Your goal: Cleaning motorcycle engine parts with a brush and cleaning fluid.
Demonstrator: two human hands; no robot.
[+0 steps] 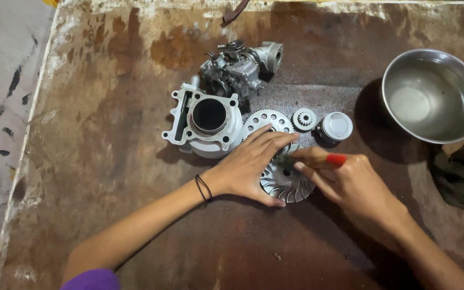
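The finned metal disc [285, 183] lies flat on the stained brown tabletop [108, 134], near the middle, just in front of a large toothed gear [267, 122] and beside a grey engine cylinder [206, 122]. The left hand [248, 164] rests on top of the disc with fingers spread and extended, thumb curled against the near rim, pinning it to the surface. The right hand [350, 182] has its fingers closed around a red-handled tool [326, 159], held like a pen with the working end directed at the disc hub; the tip is hidden under the left fingers, so it may be a small brush, but this cannot be confirmed. Behind the disc, a small gear [304, 119] and a short piston [335, 128] stand side by side, apart from the hands. A carburettor [240, 67] sits further back, touching or just behind the cylinder. A steel bowl [433, 95] stands well apart at the right edge. Handling judgement: the disc appears to be cast metal, rigid and moderately heavy for its size, with thin radial fins that could be sharp-edged and possibly greasy. Grip at the outer rim or press on the flat face; avoid loading single fins
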